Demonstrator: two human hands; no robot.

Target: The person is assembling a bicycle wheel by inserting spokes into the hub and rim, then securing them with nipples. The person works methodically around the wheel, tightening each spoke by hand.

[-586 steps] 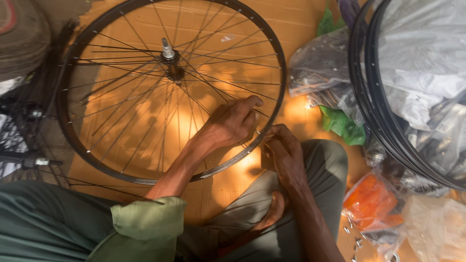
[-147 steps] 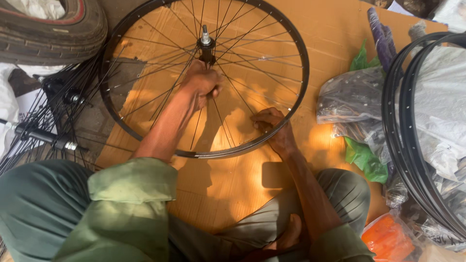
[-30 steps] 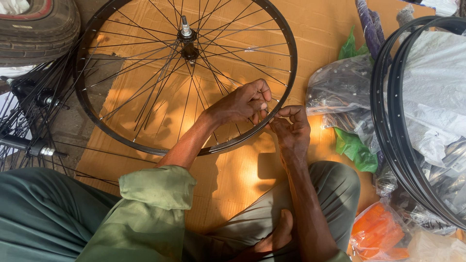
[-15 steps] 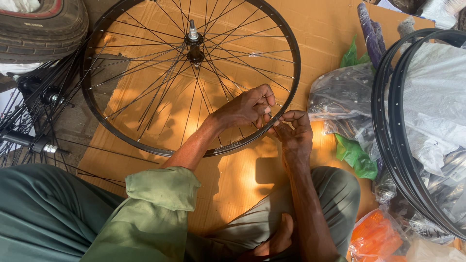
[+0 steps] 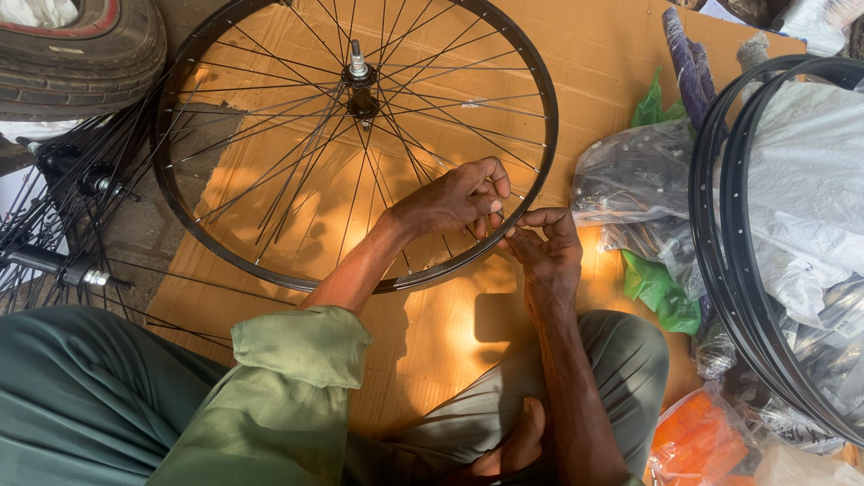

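Now left hand (image 5: 454, 198) pinches spoke (image 5: 430, 171) at wheel rim (image 5: 540, 171); right hand (image 5: 546, 245) fingertips pinched at rim outside, both touching.

Black spoked wheel rim (image 5: 270, 261) on tan cardboard (image 5: 450, 333); olive-green sleeve (image 5: 288, 378); right, green bag (image 5: 661, 292), orange packet (image 5: 697, 441).

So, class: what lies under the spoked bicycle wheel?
Under the spoked bicycle wheel lies flattened brown cardboard, visible between the spokes. The left hand and right hand cover the rim where they meet. Whatever lies beneath the cardboard is hidden.
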